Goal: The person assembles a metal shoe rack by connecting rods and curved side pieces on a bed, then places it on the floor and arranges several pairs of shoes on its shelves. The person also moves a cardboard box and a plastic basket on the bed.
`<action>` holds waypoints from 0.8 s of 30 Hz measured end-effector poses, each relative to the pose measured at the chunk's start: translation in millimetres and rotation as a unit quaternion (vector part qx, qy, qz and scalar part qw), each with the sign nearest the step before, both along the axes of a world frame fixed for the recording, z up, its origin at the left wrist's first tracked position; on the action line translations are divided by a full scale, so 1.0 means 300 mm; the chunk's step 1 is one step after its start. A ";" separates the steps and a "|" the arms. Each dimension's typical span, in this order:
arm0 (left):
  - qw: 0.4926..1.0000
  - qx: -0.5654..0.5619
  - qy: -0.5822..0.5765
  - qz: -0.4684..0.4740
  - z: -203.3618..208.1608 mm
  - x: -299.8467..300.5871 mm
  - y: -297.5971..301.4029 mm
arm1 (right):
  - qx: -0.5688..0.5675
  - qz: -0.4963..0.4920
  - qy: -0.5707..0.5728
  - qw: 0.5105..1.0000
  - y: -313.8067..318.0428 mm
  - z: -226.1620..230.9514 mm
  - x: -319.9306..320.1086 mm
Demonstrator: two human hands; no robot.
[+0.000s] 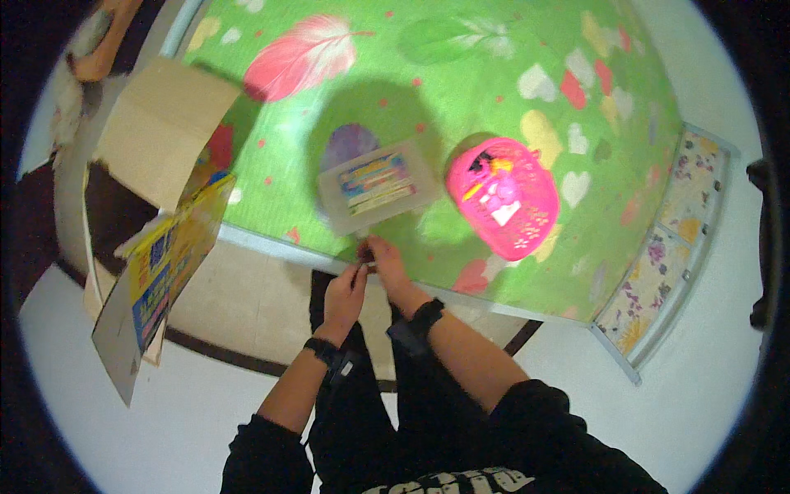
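My left hand (pixel 344 298) and my right hand (pixel 388 262) meet at the near edge of the green bed cover. Fingers of both hands are pinched close together around a spot too small and dark to read, so what they hold, if anything, cannot be made out. Just beyond them lies a translucent plastic box (pixel 336 200) with a colourful printed label (pixel 377 183). To its right sits a bright pink basket (pixel 539 216) with a few small items inside, among them a yellow piece and a white piece.
An open cardboard box (pixel 160 123) stands at the left, a printed yellow and blue panel (pixel 177 255) along its near side. The green cover (pixel 461 90) carries feather and heart patterns. A floral-panelled bed end (pixel 658 263) with a metal rail bounds the right.
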State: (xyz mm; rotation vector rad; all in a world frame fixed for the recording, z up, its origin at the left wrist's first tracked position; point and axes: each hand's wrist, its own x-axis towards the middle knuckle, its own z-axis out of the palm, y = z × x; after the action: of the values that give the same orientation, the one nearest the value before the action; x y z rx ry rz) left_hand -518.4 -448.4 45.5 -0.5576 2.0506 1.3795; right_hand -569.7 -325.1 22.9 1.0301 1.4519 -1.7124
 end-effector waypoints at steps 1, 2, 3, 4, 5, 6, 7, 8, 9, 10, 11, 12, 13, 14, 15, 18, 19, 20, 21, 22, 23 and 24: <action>1.000 0.003 0.002 -0.031 0.018 -0.023 0.014 | 0.002 -0.011 0.008 1.000 -0.002 0.004 -0.002; 0.999 0.010 0.018 -0.050 0.029 -0.047 0.023 | 0.006 -0.019 0.001 1.000 0.006 0.005 -0.009; 0.995 -0.028 0.030 -0.096 0.035 -0.070 0.027 | -0.002 -0.056 -0.013 0.998 0.021 0.005 -0.018; 0.996 -0.031 0.027 -0.077 0.029 -0.097 0.027 | -0.008 -0.092 -0.043 0.995 0.040 0.003 -0.026; 0.997 -0.035 0.024 -0.058 0.018 -0.125 0.022 | -0.020 -0.126 -0.070 0.989 0.062 -0.002 -0.034; 0.998 -0.038 -0.008 -0.042 0.004 -0.153 0.012 | 0.015 -0.120 -0.062 0.991 0.087 -0.012 -0.044; 0.998 -0.017 -0.037 0.048 -0.015 -0.187 -0.004 | 0.044 -0.113 -0.052 0.991 0.118 -0.028 -0.057; 0.996 -0.046 0.033 0.067 -0.031 -0.216 -0.016 | 0.071 -0.104 -0.045 0.991 0.146 -0.047 -0.066; 0.990 -0.081 0.076 0.083 -0.044 -0.246 -0.030 | 0.108 -0.105 -0.021 0.988 0.170 -0.069 -0.072; 0.981 -0.115 0.120 0.098 -0.055 -0.276 -0.043 | 0.144 -0.108 0.004 0.984 0.194 -0.095 -0.081; 0.978 -0.111 0.161 0.070 -0.058 -0.301 -0.055 | 0.184 -0.111 0.016 0.977 0.214 -0.122 -0.087; 0.973 -0.106 0.201 0.040 -0.057 -0.322 -0.069 | 0.227 -0.089 0.055 0.968 0.231 -0.149 -0.095; 0.970 -0.098 0.222 0.020 -0.055 -0.343 -0.084 | 0.274 -0.067 0.080 0.956 0.249 -0.174 -0.105; 0.965 -0.115 0.233 -0.018 -0.052 -0.362 -0.100 | 0.329 -0.046 0.095 0.938 0.261 -0.194 -0.113; 0.964 -0.127 0.228 -0.045 -0.051 -0.381 -0.118 | 0.330 -0.009 0.110 0.938 0.271 -0.209 -0.122; 0.957 -0.129 0.238 -0.101 -0.069 -0.446 -0.179 | 0.336 0.054 0.128 0.932 0.278 -0.225 -0.155; 0.955 -0.121 0.245 -0.116 -0.080 -0.465 -0.195 | 0.322 0.052 0.134 0.936 0.275 -0.221 -0.165; 0.959 -0.114 0.229 -0.122 -0.089 -0.479 -0.204 | 0.307 0.045 0.146 0.939 0.270 -0.216 -0.174; 0.969 -0.100 0.198 -0.109 -0.098 -0.490 -0.207 | 0.323 0.067 0.143 0.933 0.264 -0.211 -0.183; 0.969 -0.073 0.226 -0.072 -0.108 -0.497 -0.201 | 0.338 0.082 0.146 0.926 0.260 -0.209 -0.189; 0.974 -0.049 0.217 -0.031 -0.115 -0.504 -0.191 | 0.360 0.096 0.136 0.918 0.258 -0.208 -0.194; 0.985 -0.039 0.166 0.009 -0.119 -0.510 -0.180 | 0.355 0.097 0.138 0.919 0.257 -0.210 -0.196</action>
State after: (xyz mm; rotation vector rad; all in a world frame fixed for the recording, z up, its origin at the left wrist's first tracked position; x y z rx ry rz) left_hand -671.3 -502.4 9.8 -0.3979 2.3766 1.4889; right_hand -628.6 -248.1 -40.2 0.9612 2.3744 -1.2268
